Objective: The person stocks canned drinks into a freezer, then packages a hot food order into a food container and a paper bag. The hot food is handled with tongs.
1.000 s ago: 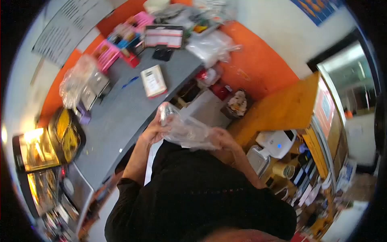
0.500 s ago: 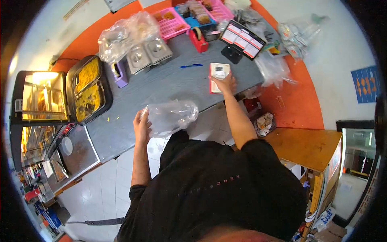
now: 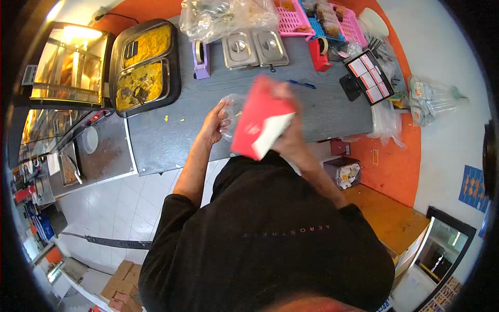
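Note:
My right hand (image 3: 292, 134) is closed around a red and white box (image 3: 260, 117), held tilted above the front of the grey counter and blurred by motion. The box's red face is turned up toward me. To its left, my left hand (image 3: 214, 124) pinches a clear plastic bag (image 3: 232, 110) at its edge. Part of the bag lies hidden behind the box. A blue pen (image 3: 302, 84) rests on the counter just beyond the box.
Lidded steel containers (image 3: 240, 51), a purple tape dispenser (image 3: 201, 67) and a red tape dispenser (image 3: 318, 60) stand farther back. A tablet (image 3: 370, 78) is on the right. At left are a black tray (image 3: 175, 83) of yellow food and a lit display case (image 3: 67, 67).
The box has been lifted off the counter and brought left toward the bag, its red side now showing. My left hand still holds the bag. The view has turned left.

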